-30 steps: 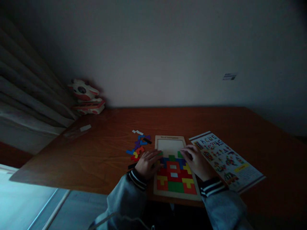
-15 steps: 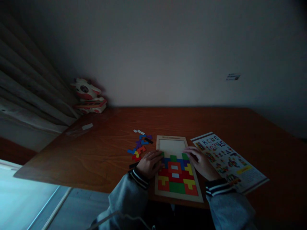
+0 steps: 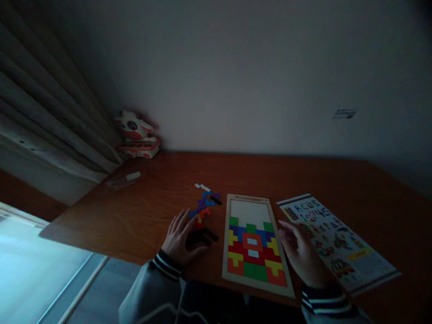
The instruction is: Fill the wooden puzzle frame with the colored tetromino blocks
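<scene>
A wooden puzzle board (image 3: 258, 282) lies in front of me, its lower part filled with coloured block pieces and its upper part showing the pale base. Green pieces (image 3: 250, 228) form the top row of the fitted blocks. My left hand (image 3: 180, 240) is left of the board, fingers spread, beside and partly over the loose puzzle pieces (image 3: 205, 211); its palm side is hidden. My right hand (image 3: 300, 252) rests near the board's right edge, fingers loosely bent and apart, with nothing visible in them.
A printed pattern sheet (image 3: 337, 238) lies to the right, partly under my right forearm. A cow-shaped toy keyboard (image 3: 138, 137) stands at the back left near the curtain (image 3: 60, 99). A clear plastic bag (image 3: 121, 180) lies on the wooden table (image 3: 158, 193). A wall stands behind.
My left hand has left the board and moved left to the loose pieces, its fingers spreading. My right hand has drawn off the board to its right edge. The view has shifted slightly.
</scene>
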{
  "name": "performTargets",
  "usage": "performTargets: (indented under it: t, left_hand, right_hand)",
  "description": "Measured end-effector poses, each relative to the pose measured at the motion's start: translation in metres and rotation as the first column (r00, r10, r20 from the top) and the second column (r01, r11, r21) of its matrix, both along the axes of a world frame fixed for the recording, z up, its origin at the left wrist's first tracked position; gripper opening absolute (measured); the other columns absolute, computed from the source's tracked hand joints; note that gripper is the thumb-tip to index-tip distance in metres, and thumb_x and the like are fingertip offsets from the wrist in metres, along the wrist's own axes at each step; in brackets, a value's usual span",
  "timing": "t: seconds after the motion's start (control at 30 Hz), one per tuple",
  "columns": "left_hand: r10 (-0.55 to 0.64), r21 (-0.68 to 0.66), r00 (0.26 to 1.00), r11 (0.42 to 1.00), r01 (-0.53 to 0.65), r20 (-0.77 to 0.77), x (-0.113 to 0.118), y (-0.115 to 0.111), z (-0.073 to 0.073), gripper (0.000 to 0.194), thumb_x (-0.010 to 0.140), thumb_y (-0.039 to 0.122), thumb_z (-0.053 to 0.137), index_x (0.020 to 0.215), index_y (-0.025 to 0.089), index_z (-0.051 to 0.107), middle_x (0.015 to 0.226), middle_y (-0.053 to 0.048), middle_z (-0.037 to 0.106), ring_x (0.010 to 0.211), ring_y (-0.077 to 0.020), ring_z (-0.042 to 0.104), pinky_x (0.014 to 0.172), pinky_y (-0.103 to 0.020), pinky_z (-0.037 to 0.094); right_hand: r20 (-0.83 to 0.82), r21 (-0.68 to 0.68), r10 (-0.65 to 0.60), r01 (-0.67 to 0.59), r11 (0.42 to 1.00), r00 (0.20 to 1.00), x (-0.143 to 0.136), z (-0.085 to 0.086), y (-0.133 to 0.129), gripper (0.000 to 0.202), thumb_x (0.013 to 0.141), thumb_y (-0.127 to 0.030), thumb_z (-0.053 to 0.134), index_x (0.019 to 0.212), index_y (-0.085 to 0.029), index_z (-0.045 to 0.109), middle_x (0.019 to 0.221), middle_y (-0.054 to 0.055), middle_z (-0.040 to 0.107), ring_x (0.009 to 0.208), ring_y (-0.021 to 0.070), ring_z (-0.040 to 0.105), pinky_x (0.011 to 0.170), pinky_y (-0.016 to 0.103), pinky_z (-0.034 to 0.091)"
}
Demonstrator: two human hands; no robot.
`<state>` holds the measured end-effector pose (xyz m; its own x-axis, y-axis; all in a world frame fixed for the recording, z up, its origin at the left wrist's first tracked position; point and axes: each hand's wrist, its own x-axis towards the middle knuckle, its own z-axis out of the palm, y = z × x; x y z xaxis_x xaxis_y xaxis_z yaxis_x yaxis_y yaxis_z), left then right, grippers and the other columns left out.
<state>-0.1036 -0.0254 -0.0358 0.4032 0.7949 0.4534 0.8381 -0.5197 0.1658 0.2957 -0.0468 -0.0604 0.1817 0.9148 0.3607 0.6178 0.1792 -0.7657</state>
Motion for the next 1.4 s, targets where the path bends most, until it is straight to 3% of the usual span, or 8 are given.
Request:
performTargets:
  t: [0.1,0.23,0.5,0.73,0.8,0.93,1.1,1.4]
  left_hand:
    - [0.069,-0.053,0.995,0.996,-0.073,-0.079,-0.008,-0.003,-0.008,0.1,0.075,0.072,0.065,0.153,0.018,0.032,0.156,-0.021,0.033,0.144,-0.0432,0.03,0.112,-0.065,0.031]
    - [0.124,-0.092,0.982,0.986,-0.138,-0.142,0.001,0.0,-0.013,0.088,0.085,0.067,0.057,0.153,0.019,0.031,0.158,-0.02,0.031,0.145,-0.0393,0.03,0.114,-0.063,0.028]
    - [0.182,-0.1,0.979,0.977,-0.19,-0.089,0.012,0.004,-0.012,0.061,0.092,0.056,0.055,0.142,0.022,0.05,0.154,-0.016,0.041,0.141,-0.0378,0.037,0.113,-0.065,0.029]
    - [0.118,-0.051,0.986,0.992,-0.113,0.118,0.012,0.005,-0.002,0.048,0.088,0.05,0.065,0.127,0.022,0.062,0.133,-0.013,0.061,0.121,-0.0314,0.058,0.101,-0.051,0.05]
    - [0.044,-0.029,0.99,0.999,-0.041,0.136,0.006,0.005,-0.001,0.046,0.088,0.05,0.066,0.125,0.023,0.063,0.128,-0.012,0.065,0.114,-0.0291,0.063,0.096,-0.047,0.054]
    - [-0.137,-0.003,0.985,0.99,0.138,0.106,-0.01,0.004,0.0,0.042,0.088,0.047,0.067,0.123,0.024,0.064,0.124,-0.009,0.068,0.109,-0.0253,0.066,0.092,-0.041,0.055]
    - [-0.171,-0.013,0.983,0.985,0.172,0.066,-0.019,0.004,0.001,0.042,0.091,0.042,0.065,0.128,0.023,0.062,0.123,-0.009,0.069,0.107,-0.0236,0.066,0.09,-0.039,0.056]
    - [-0.293,-0.063,0.955,0.955,0.29,-0.036,-0.013,0.005,0.007,0.036,0.098,0.029,0.054,0.134,0.026,0.059,0.131,-0.005,0.066,0.121,-0.0231,0.06,0.095,-0.039,0.053]
  right_hand:
    - [0.036,-0.02,0.005,-0.004,1.0,0.999,-0.001,-0.001,-0.006,0.033,0.093,-0.049,0.052,0.115,-0.025,0.059,0.111,0.009,0.064,0.097,0.0246,0.066,0.083,0.042,0.057]
    - [0.096,0.006,0.002,-0.002,1.0,0.995,-0.002,0.0,-0.005,0.033,0.093,-0.05,0.051,0.113,-0.026,0.06,0.109,0.009,0.066,0.098,0.0265,0.065,0.084,0.044,0.056]
    - [0.122,0.032,0.027,-0.031,0.999,0.992,-0.001,0.0,-0.005,0.033,0.092,-0.051,0.051,0.112,-0.025,0.061,0.108,0.01,0.064,0.093,0.0262,0.065,0.081,0.044,0.057]
    - [0.153,0.046,0.04,-0.048,0.998,0.987,0.0,-0.003,-0.004,0.028,0.093,-0.046,0.051,0.11,-0.025,0.06,0.112,0.01,0.063,0.103,0.0272,0.063,0.087,0.045,0.054]
    - [0.162,0.05,0.024,-0.033,0.998,0.986,0.0,-0.002,-0.007,0.028,0.093,-0.047,0.051,0.109,-0.025,0.06,0.112,0.01,0.064,0.103,0.0273,0.063,0.088,0.045,0.053]
    - [0.17,0.015,-0.008,0.005,1.0,0.985,-0.002,0.003,-0.016,0.03,0.093,-0.048,0.049,0.108,-0.025,0.062,0.11,0.009,0.065,0.102,0.0266,0.064,0.088,0.044,0.054]
    - [0.156,-0.077,-0.079,0.092,0.993,0.985,-0.002,0.005,-0.026,0.033,0.092,-0.05,0.05,0.109,-0.025,0.063,0.113,0.008,0.068,0.104,0.0253,0.065,0.087,0.04,0.055]
    - [0.108,-0.193,-0.183,0.202,0.96,0.977,0.002,0.003,-0.032,0.037,0.09,-0.056,0.051,0.108,-0.027,0.065,0.113,0.007,0.071,0.099,0.0238,0.069,0.081,0.034,0.058]
